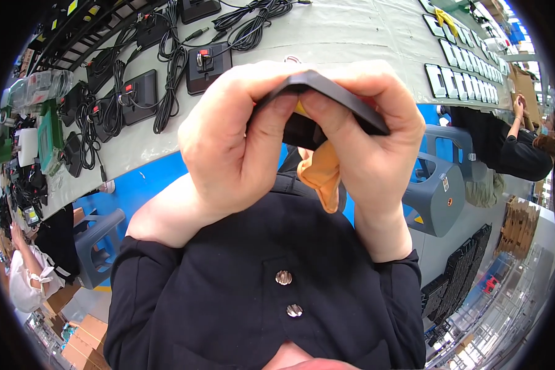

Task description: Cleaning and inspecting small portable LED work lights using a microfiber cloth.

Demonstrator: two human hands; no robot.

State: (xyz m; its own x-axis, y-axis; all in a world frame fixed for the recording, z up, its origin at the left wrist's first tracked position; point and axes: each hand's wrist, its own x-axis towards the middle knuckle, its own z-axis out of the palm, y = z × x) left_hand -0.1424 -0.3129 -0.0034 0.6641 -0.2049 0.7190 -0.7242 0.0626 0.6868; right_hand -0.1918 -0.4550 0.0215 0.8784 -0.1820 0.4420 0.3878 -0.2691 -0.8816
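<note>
Close in front of my chest, a black plastic panel [362, 116] with angled edges is held up between both hands. My left hand [219, 139] is closed on its left side, thumb underneath and fingers curled over the outer edge. On the other side my right hand [379, 148] grips it the same way, its thumb pressed to the inner face. An orange cloth-like piece [322, 176] hangs below the panel beside my right thumb; what holds it is hidden. The panel's far face is out of sight.
Black flat units with coiled cables, such as one unit [140, 97], lie on the pale table [357, 31] to the left. White-and-black parts [462, 85] stand in rows at far right. Grey stools [438, 191] flank me. Co-workers are at both edges, one in black [524, 151].
</note>
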